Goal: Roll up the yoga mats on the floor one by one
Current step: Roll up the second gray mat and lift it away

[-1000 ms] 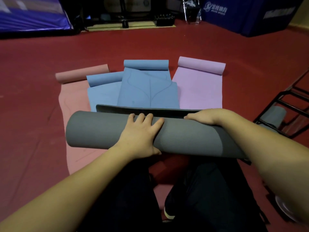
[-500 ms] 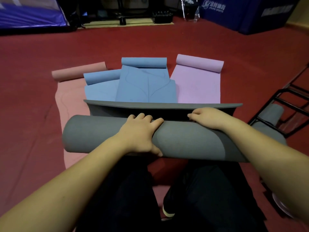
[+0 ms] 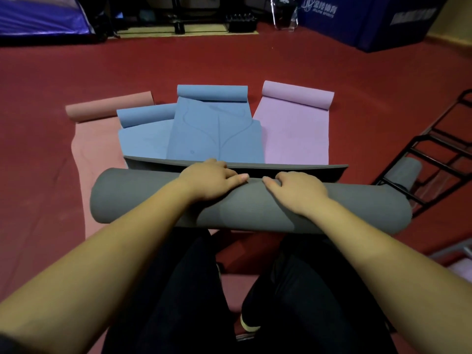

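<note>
Big grey mat (image 3: 153, 198) rolled almost all the way, fat and thick, sitting on the red floor (image 3: 51, 72) just in front of the knees. Only a short flat flap (image 3: 293, 167) left sticking out at the far side. Left hand (image 3: 209, 182) on top of the roll near the middle, fingers bent over the far side, thumb pointing at the other hand. Right hand (image 3: 298, 191) just beside it, fingers curled over the top too, pressing down. Looks soft and squashy, a bit springy, likely to pop open if let go. Not slippery, not easy to break. Best to hold on top with hands spread wider toward both ends, so the roll stays even. Past the flap, a pink mat (image 3: 84, 149), a light blue mat (image 3: 143, 139), a darker blue mat (image 3: 217, 134) and a purple mat (image 3: 293, 129), each partly rolled at the far end, still to do. At the right edge, a black rack (image 3: 434, 154) with one grey roll (image 3: 406, 172) inside it.
</note>
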A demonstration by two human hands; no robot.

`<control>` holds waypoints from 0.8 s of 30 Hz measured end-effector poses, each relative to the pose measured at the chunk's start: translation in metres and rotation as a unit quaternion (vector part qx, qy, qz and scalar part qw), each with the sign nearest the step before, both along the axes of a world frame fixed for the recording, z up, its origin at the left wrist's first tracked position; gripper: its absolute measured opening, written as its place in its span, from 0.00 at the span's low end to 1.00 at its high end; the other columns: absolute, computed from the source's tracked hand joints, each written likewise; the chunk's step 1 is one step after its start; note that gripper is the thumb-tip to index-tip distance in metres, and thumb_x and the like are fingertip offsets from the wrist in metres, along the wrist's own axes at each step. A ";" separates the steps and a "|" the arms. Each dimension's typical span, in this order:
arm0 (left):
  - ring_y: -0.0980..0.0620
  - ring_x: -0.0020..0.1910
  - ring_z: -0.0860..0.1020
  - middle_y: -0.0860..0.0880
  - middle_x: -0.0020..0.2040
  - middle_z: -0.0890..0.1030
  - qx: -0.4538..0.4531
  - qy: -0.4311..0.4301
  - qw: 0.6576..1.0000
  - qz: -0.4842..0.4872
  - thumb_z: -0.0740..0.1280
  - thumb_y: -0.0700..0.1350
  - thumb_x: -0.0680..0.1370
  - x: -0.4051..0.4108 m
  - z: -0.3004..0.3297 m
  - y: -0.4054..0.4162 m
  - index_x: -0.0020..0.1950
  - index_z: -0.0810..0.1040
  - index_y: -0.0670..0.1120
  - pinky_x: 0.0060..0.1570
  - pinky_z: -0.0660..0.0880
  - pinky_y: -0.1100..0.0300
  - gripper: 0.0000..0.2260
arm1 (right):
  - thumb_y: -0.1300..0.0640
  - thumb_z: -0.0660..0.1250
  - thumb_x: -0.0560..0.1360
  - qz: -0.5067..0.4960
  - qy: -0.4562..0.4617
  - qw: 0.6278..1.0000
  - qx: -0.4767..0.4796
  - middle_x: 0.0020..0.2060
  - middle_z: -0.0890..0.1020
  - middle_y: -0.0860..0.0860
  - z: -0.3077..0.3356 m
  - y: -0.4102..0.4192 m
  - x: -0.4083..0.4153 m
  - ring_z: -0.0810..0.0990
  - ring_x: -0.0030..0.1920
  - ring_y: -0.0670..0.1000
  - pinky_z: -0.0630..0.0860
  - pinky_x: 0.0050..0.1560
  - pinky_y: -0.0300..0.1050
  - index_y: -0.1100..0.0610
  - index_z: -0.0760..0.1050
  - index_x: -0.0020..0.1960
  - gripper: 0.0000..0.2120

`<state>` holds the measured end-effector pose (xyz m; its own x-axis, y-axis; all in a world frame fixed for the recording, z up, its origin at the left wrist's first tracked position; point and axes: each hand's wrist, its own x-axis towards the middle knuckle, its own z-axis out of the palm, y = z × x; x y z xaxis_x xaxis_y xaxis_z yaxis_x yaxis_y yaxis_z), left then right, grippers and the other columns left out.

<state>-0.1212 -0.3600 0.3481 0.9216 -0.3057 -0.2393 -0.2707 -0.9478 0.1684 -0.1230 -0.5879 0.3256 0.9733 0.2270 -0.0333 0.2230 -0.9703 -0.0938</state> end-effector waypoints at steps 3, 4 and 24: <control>0.46 0.53 0.72 0.48 0.50 0.76 0.023 -0.183 0.983 -0.009 0.42 0.66 0.79 -0.005 -0.012 -0.001 0.55 0.82 0.52 0.50 0.68 0.51 0.33 | 0.32 0.46 0.78 -0.011 0.037 0.999 0.004 0.54 0.83 0.54 0.002 -0.001 0.011 0.79 0.57 0.57 0.71 0.50 0.49 0.52 0.80 0.53 0.32; 0.44 0.51 0.73 0.47 0.48 0.77 0.010 -0.235 0.972 -0.003 0.44 0.65 0.79 -0.009 -0.018 -0.001 0.51 0.82 0.49 0.48 0.68 0.50 0.31 | 0.32 0.46 0.78 -0.012 0.051 0.999 0.004 0.55 0.82 0.55 0.002 -0.001 0.015 0.78 0.58 0.57 0.71 0.52 0.49 0.52 0.80 0.55 0.32; 0.33 0.67 0.70 0.37 0.69 0.71 0.120 -0.273 0.954 -0.033 0.74 0.67 0.61 -0.063 -0.049 0.005 0.75 0.66 0.48 0.64 0.64 0.31 0.46 | 0.39 0.53 0.81 -0.011 0.274 0.959 0.070 0.71 0.72 0.55 0.041 0.010 0.042 0.72 0.65 0.54 0.62 0.60 0.47 0.52 0.72 0.70 0.26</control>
<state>-0.1838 -0.3549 0.2994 0.9095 -0.3637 0.2012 -0.3158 -0.9194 -0.2346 -0.0810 -0.5775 0.3665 0.8223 0.2466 -0.5128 0.0829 -0.9435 -0.3207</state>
